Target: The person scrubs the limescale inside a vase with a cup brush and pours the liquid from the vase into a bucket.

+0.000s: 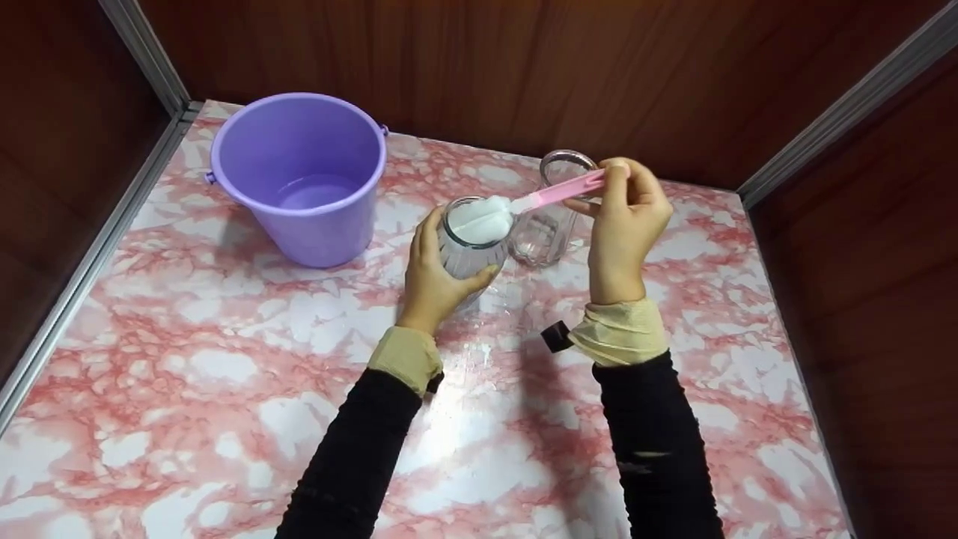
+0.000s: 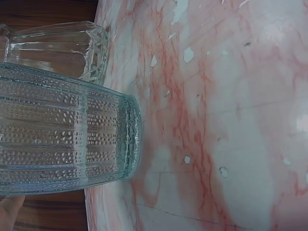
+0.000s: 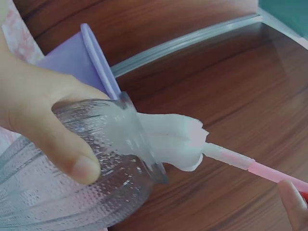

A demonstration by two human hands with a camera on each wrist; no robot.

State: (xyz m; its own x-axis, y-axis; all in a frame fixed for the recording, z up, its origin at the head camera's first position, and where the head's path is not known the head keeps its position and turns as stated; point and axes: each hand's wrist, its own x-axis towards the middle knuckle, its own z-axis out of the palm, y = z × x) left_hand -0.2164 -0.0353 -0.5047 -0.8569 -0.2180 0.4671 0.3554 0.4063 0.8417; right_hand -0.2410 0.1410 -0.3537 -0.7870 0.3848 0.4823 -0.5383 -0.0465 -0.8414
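Note:
My left hand grips a clear ribbed glass jar, thumb and fingers round its side. In the left wrist view the jar's dotted wall and thick base show close up, the base over the table. A sponge bottle brush with a white head sits partly inside the jar's mouth, the rest of the sponge sticking out. My right hand pinches the far end of its pink handle. In the right wrist view the sponge shows through the jar's rim.
A second clear glass vessel stands behind the brush handle. To the left is a purple bucket with some liquid at its bottom. Brown wood-grain panels enclose the red-and-white marbled table. Wet spots lie below the jar.

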